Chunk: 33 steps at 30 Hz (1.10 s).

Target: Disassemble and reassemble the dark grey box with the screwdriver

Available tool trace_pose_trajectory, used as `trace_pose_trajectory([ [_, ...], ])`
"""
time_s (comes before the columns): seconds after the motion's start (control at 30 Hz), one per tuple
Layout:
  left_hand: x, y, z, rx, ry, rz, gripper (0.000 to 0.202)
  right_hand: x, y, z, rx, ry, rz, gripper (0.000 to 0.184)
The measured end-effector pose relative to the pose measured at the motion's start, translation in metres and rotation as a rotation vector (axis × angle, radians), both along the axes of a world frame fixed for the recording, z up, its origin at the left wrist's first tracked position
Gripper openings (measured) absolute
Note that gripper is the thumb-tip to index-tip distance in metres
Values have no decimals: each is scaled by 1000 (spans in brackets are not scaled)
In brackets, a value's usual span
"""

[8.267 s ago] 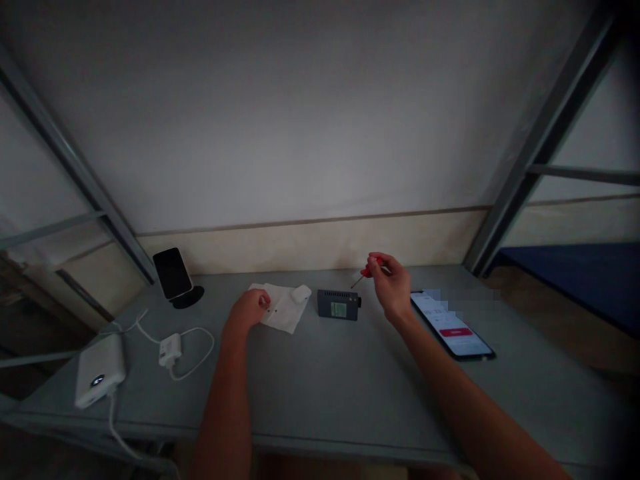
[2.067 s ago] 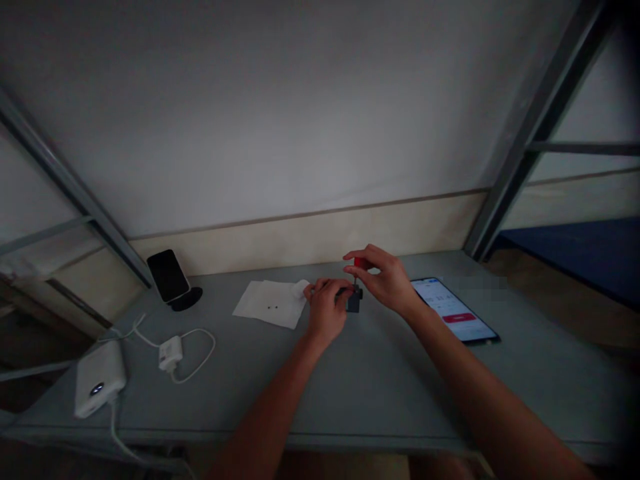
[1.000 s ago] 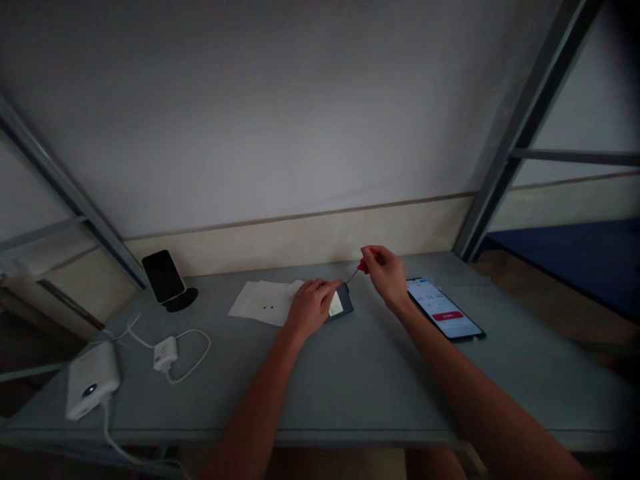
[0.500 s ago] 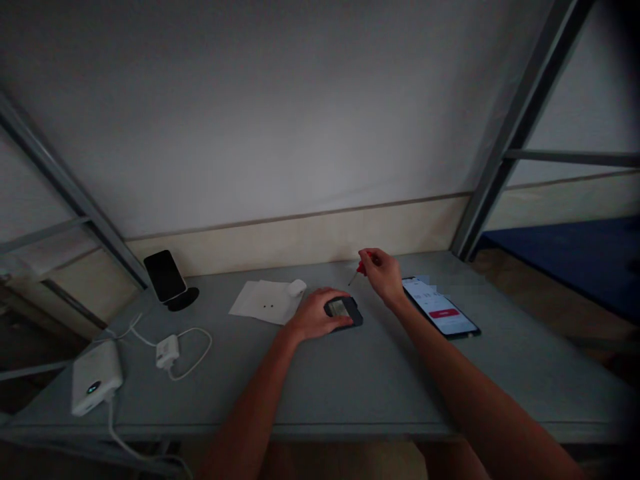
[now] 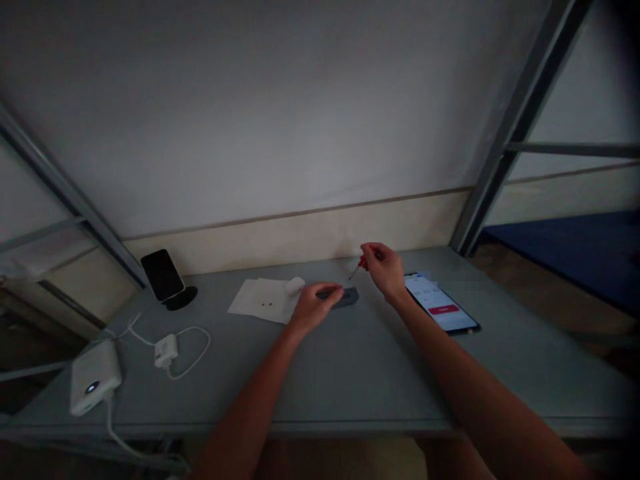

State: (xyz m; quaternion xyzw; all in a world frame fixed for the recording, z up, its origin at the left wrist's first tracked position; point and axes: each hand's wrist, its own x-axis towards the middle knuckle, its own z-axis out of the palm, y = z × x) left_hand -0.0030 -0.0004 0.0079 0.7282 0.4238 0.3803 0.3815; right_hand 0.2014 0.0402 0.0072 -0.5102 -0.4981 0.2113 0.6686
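The room is dim, so small parts are hard to see. A small dark box lies flat on the grey table, and its near end is hidden by the left hand, whose fingers are curled over it and touch it. A little screwdriver with a red handle is pinched in the right hand, just above and behind the box; its thin tip is barely seen. Two phones are counted: one lit, flat by the right wrist, one dark on a round stand. Two tiny dark dots are seen on one white paper. A white charger block is cut off by its cable.
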Motion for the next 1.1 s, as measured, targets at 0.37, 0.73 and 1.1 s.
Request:
trace_pose_trajectory([
  [0.37, 3, 6, -19, 7, -141, 25, 46, -32, -10, -5, 45, 55, 24, 50],
  [0.73, -111, 20, 39, 268, 711, 420, 11, -26, -10, -3, 84, -2, -131, 42],
  [1.1, -142, 24, 25, 117, 983, 272, 16, -34, -15, 2, 127, -42, -116, 33],
])
